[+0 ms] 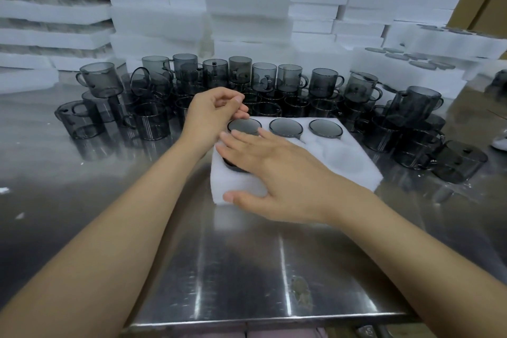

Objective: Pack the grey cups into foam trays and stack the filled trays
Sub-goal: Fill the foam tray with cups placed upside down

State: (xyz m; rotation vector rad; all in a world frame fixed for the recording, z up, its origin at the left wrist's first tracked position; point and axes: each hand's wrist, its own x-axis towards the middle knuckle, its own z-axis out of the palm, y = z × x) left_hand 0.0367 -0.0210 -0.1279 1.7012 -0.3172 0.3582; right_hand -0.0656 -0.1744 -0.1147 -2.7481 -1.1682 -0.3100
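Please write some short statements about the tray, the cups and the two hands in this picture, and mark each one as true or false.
1. Three grey cups sit upside down in the far row of the foam tray. True.
2. The right hand lies on the tray with straight fingers. True.
3. The near-right pocket of the tray holds a cup. False: it is empty.
4. The loose cups stand on a wooden table. False: the table is shiny metal.
5. The left hand grips a cup. False: it holds nothing, and its fingers are curled.
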